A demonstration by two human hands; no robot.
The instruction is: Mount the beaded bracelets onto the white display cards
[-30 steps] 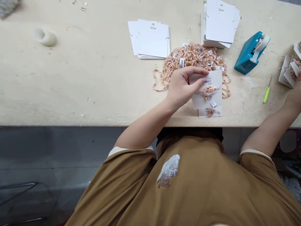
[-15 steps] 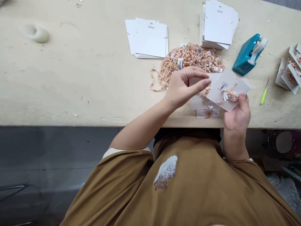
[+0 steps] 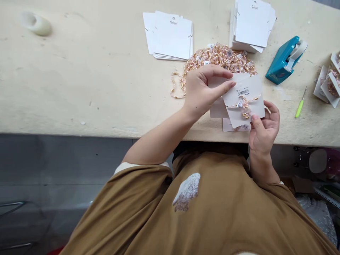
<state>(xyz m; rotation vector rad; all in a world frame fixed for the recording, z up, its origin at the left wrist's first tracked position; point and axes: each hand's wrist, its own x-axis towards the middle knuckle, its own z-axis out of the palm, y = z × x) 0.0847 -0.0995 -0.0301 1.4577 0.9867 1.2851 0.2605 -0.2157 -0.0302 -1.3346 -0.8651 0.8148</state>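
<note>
A white display card [image 3: 253,88] with a barcode label and a pink-and-gold beaded strand across it is held up above the table. My right hand [image 3: 264,129] grips its lower right edge, thumb on the face and fingers behind. My left hand [image 3: 204,86] is closed at the card's upper left edge, thumb and forefinger nearly together there. Underneath, another card [image 3: 217,108] is partly hidden, and a further beaded card [image 3: 228,125] lies near the table edge. Behind my hands spreads a pile of pink-and-gold beaded strands [image 3: 212,55] with small white tags.
Two stacks of white cards, one flat [image 3: 172,37] and one taller [image 3: 251,26], sit at the back. On the right are a blue tape dispenser [image 3: 283,63], a green-handled pick [image 3: 299,108] and several beaded cards [image 3: 322,83]. A pale ring-shaped roll [image 3: 39,26] lies far left.
My right hand has turned the card more upright and brought it left, to my left hand. The left thumb and forefinger now meet the card's edge.
</note>
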